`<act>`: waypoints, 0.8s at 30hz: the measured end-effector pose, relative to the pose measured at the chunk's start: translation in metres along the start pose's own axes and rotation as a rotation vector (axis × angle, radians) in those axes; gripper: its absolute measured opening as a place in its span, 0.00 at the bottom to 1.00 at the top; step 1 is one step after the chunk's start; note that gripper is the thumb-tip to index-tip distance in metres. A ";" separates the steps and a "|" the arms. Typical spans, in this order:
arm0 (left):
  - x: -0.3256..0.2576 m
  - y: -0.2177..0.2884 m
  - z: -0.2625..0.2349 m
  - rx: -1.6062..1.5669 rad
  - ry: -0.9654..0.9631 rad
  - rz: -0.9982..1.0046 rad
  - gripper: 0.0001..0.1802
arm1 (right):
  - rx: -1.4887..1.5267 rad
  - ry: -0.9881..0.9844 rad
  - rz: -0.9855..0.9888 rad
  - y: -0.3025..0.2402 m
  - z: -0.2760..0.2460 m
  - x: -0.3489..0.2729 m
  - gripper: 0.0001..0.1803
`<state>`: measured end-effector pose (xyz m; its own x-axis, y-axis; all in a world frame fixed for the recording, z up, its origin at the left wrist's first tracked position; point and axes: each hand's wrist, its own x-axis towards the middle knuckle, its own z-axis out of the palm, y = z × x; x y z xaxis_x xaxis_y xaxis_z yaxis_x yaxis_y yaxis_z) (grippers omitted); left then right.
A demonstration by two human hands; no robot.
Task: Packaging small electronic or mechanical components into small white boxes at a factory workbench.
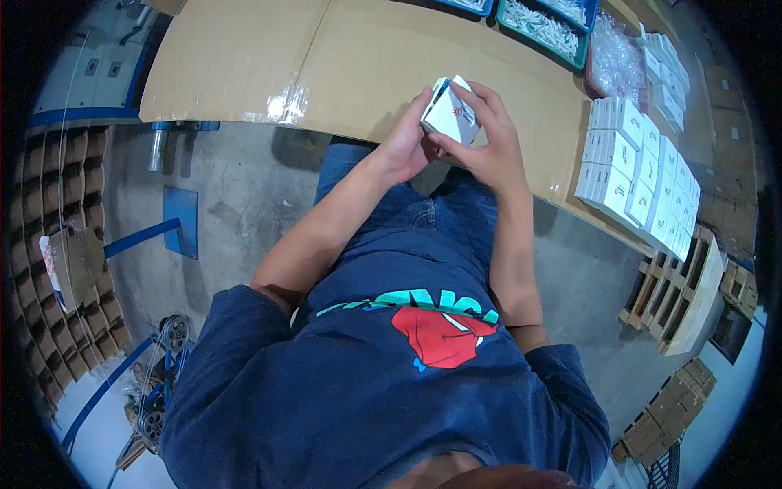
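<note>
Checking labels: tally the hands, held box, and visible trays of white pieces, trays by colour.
Hands, left hand and right hand: 2
White box: 1
Blue trays: 2
Green tray: 1
Total: 6

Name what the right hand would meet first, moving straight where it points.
The small white box, which the right hand touches; past it, probably the cardboard tabletop, though depth is unclear.
</note>
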<state>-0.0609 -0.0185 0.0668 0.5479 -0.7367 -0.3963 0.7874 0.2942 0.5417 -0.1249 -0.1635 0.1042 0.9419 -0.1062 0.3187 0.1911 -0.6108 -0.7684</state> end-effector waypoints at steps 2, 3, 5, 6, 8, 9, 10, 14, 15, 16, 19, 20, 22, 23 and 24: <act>0.000 0.000 -0.001 0.003 -0.009 0.000 0.32 | 0.010 0.001 0.014 0.001 -0.001 0.000 0.40; 0.000 0.000 -0.002 0.006 -0.021 -0.001 0.32 | 0.014 0.004 0.000 0.002 -0.001 0.001 0.38; 0.000 -0.002 -0.002 0.012 -0.003 0.004 0.31 | 0.018 0.008 -0.014 0.003 -0.001 0.002 0.37; 0.000 -0.002 -0.002 0.019 0.014 0.009 0.31 | 0.014 -0.006 -0.024 0.005 0.001 0.001 0.38; -0.002 -0.001 0.000 0.002 0.015 0.004 0.30 | 0.011 -0.019 -0.033 0.005 0.002 0.001 0.38; -0.003 0.000 0.001 -0.016 0.016 -0.001 0.29 | 0.052 -0.010 -0.007 0.003 0.002 0.000 0.39; -0.003 0.000 0.001 -0.016 0.017 -0.002 0.29 | 0.092 0.000 0.020 0.002 0.003 0.000 0.39; -0.001 0.000 -0.005 -0.007 -0.006 -0.011 0.27 | 0.082 -0.015 -0.006 0.010 0.000 -0.002 0.40; 0.000 -0.001 -0.009 -0.002 -0.047 -0.014 0.26 | 0.084 -0.037 -0.020 0.011 0.000 -0.002 0.40; 0.001 -0.001 -0.012 -0.001 -0.047 -0.014 0.26 | 0.086 -0.059 -0.034 0.011 -0.001 -0.002 0.40; 0.001 -0.001 -0.012 -0.004 -0.055 -0.020 0.27 | 0.050 -0.110 -0.056 0.013 -0.004 -0.003 0.40; -0.001 -0.001 -0.006 -0.013 -0.024 0.008 0.27 | 0.050 -0.109 -0.054 0.013 -0.004 -0.004 0.40; -0.005 0.001 0.002 -0.023 0.006 0.034 0.27 | 0.069 -0.127 -0.012 0.013 -0.003 -0.006 0.40; -0.006 0.002 0.004 0.007 0.021 0.037 0.26 | 0.069 -0.127 -0.012 0.012 -0.003 -0.006 0.40; -0.007 0.003 0.005 0.037 0.036 0.040 0.26 | 0.071 -0.137 0.005 0.012 -0.003 -0.006 0.40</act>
<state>-0.0642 -0.0155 0.0750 0.5889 -0.7021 -0.4003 0.7543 0.2995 0.5843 -0.1292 -0.1726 0.0950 0.9709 0.0020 0.2394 0.2005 -0.5532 -0.8086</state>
